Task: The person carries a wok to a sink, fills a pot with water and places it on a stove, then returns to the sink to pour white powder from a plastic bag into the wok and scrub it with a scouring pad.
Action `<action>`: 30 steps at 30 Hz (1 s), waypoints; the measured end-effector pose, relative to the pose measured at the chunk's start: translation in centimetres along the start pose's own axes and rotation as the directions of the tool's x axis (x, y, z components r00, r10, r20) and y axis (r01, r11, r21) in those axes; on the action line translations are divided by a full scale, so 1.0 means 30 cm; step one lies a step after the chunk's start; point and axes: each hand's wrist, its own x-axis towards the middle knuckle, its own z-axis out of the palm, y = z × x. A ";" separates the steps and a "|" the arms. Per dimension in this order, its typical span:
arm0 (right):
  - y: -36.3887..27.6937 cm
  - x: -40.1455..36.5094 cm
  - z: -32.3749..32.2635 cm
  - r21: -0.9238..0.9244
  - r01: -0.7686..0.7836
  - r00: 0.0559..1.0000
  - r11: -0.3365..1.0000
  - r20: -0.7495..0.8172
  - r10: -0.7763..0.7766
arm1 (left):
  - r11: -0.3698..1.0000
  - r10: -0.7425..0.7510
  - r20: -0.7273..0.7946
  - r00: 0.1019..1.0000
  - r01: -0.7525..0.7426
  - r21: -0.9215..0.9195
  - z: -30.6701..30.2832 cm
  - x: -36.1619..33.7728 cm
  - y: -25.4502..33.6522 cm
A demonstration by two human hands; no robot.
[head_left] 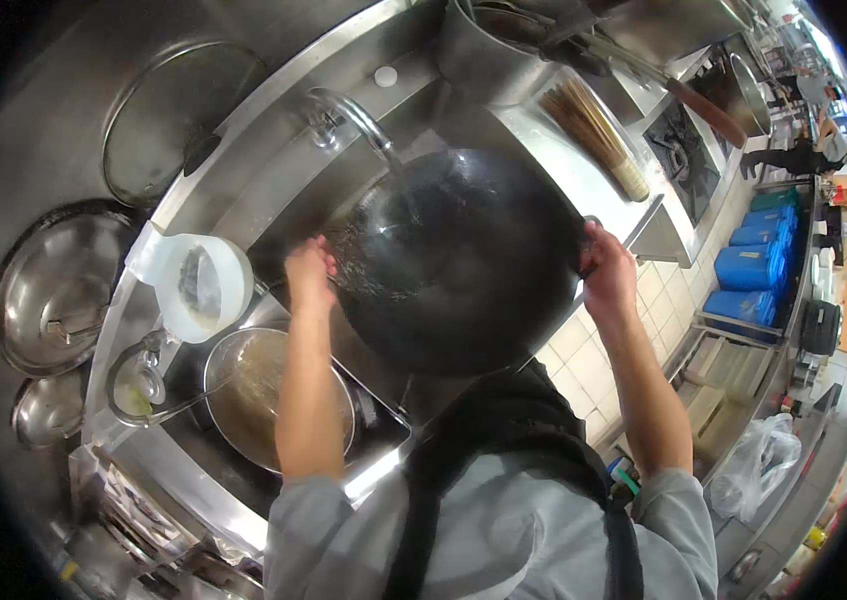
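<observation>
A large black wok point(484, 260) hangs tilted over the sink, with water pooled or running in its left part. The curved metal faucet point(359, 120) reaches over the wok's upper left edge. My right hand point(606, 258) grips the wok's right rim or handle, fingers wrapped round it. At the wok's left edge, my left hand point(312, 268) has its fingers curled together; the part it holds is hidden. Below my left hand, a round metal pot point(229, 400) of cloudy liquid sits near my left forearm.
A white plastic scoop point(234, 285) lies left of my left hand. A bamboo brush point(594, 135) rests on the counter beside a large metal pot point(489, 65). Lids and bowls line the left wall. A person point(804, 160) stands far off at right, beyond blue bins point(749, 268).
</observation>
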 end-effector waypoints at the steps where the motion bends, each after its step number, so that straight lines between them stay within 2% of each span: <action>1: 0.039 0.009 -0.033 0.013 -0.027 0.999 1.000 -0.021 0.027 | 0.999 0.041 0.012 0.999 -0.041 0.008 0.001 -0.026 0.061; 3: 0.137 0.038 -0.091 0.106 -0.115 0.993 0.988 -0.028 0.118 | 0.992 0.100 0.034 0.994 -0.102 0.071 0.004 -0.085 0.166; 5: 0.211 0.050 -0.128 0.178 -0.176 0.983 0.968 -0.014 0.181 | 0.990 0.131 0.077 0.988 -0.135 0.042 -0.003 -0.146 0.249; 9: 0.283 0.013 -0.089 0.092 -0.254 0.967 0.963 -0.010 0.256 | 0.967 0.251 0.070 0.966 -0.253 0.027 0.006 -0.258 0.378; 10: 0.313 0.022 -0.097 0.090 -0.249 0.967 0.964 0.080 0.242 | 0.957 0.286 0.064 0.956 -0.288 0.018 0.007 -0.280 0.397; 13: 0.362 0.026 -0.070 0.115 -0.293 0.954 0.949 0.099 0.282 | 0.935 0.345 0.023 0.938 -0.341 -0.100 0.006 -0.325 0.432; 17: 0.388 0.077 -0.050 0.270 -0.229 0.963 0.935 0.203 0.177 | 0.871 0.410 -0.037 0.911 -0.403 -0.282 -0.009 -0.321 0.426; 18: 0.360 0.072 -0.050 0.265 -0.237 0.952 0.935 0.255 0.169 | 0.865 0.408 -0.061 0.911 -0.407 -0.293 -0.009 -0.318 0.421; 19: 0.301 0.047 -0.031 0.164 -0.202 0.963 0.966 0.215 0.165 | 0.852 0.404 -0.076 0.912 -0.405 -0.330 -0.012 -0.308 0.410; 21: 0.290 0.088 -0.065 0.226 -0.143 0.959 0.964 0.274 0.078 | 0.827 0.387 -0.097 0.917 -0.392 -0.403 -0.011 -0.288 0.375; 23: 0.217 0.071 -0.060 0.221 -0.088 0.970 0.971 0.240 0.033 | 0.802 0.375 -0.153 0.914 -0.402 -0.442 0.018 -0.283 0.345; 25: 0.172 0.076 -0.079 0.259 -0.035 0.957 0.965 0.286 -0.042 | 0.779 0.349 -0.168 0.922 -0.385 -0.495 0.029 -0.252 0.305; 26: 0.141 0.066 -0.096 0.245 -0.053 0.963 0.968 0.269 -0.015 | 0.782 0.308 -0.157 0.938 -0.343 -0.520 0.026 -0.225 0.279; 29: 0.049 0.016 -0.107 0.163 0.091 0.943 0.982 0.304 -0.138 | 0.778 0.229 -0.116 0.967 -0.253 -0.574 0.030 -0.138 0.195; 30: 0.025 0.007 -0.109 0.158 0.118 0.936 0.980 0.313 -0.163 | 0.776 0.233 -0.140 0.962 -0.271 -0.570 0.051 -0.127 0.176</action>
